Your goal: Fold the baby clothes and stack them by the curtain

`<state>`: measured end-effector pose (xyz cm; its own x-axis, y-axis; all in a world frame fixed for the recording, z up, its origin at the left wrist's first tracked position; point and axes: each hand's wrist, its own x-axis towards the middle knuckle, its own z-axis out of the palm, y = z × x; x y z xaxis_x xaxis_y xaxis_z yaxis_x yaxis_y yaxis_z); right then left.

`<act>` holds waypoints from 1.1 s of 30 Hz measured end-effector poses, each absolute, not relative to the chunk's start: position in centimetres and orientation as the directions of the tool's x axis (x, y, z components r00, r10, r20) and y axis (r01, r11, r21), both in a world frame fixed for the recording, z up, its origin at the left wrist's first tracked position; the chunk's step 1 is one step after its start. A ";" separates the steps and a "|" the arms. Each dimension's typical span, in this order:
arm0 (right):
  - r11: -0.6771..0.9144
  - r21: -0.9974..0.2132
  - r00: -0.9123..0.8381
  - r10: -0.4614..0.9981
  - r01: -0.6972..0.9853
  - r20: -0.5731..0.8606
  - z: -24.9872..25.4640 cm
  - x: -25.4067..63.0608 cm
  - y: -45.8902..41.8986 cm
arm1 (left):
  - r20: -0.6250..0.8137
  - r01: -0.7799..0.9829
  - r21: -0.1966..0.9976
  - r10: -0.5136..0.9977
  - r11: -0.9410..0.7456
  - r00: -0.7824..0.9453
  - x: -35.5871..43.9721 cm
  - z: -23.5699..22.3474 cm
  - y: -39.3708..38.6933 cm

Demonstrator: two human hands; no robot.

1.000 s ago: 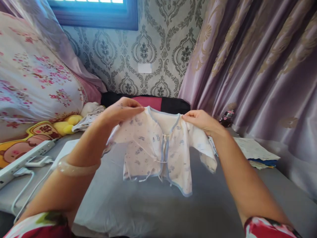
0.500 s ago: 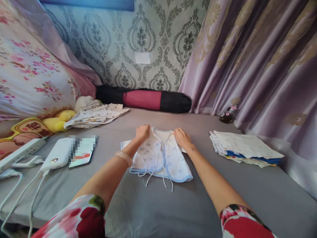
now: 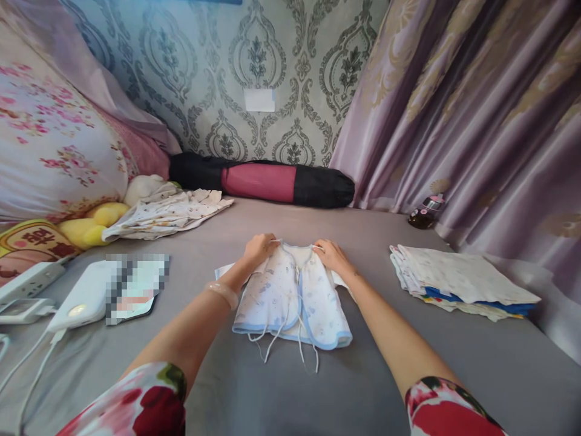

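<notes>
On a grey bedsheet [image 3: 363, 387], in front of a long black-and-red roll bag [image 3: 258, 183], a tie-front baby jacket [image 3: 267, 297] lies face up, neck toward the wall and hem toward the wearer of the camera. Its thin, cotton-like cloth looks very light and limp, likely to crease or slump if lifted from one side, and it is probably not slippery on the sheet.

The left hand [image 3: 261, 249] and right hand [image 3: 333, 254] each pinch a shoulder just outside the neckline, fingers closed on the fabric. That paired hold appears the soundest, supporting both front panels evenly and leaving them flat. The sleeves [image 3: 224, 270] spread out to either side, partly hidden by the forearms.

The blue trim [image 3: 336, 347] should be a little firmer than the panels. Smallest are the white ties [image 3: 275, 338], trailing past the hem, slender enough to snag and poor places to pull.
</notes>
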<state>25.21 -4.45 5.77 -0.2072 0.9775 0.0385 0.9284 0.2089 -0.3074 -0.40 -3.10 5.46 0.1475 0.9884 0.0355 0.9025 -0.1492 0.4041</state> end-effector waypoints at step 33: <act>-0.437 -0.789 0.041 0.883 0.432 -0.467 7.1 31.7 1.7 | -0.158 0.848 0.523 0.987 0.089 -0.006 -7.0 6.1 4.1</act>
